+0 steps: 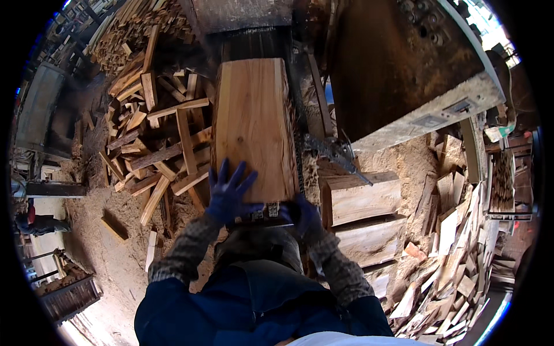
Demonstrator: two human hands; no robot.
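A thick wooden slab with bark along its right edge lies lengthwise on the dark bed of a machine, pointing away from me. My left hand, in a purple-blue glove, rests with fingers spread on the near left part of the slab. At the near right corner, my right hand in a similar glove is closed around the slab's edge. Shadow hides part of its fingers. Under the slab's near end, a bit of the dark machine bed shows between my hands.
A heap of offcuts lies left of the machine. To the right stand a large rusty machine housing and stacked thick timber blocks. Splintered wood scraps cover the sawdust at lower right. Another person is at far left.
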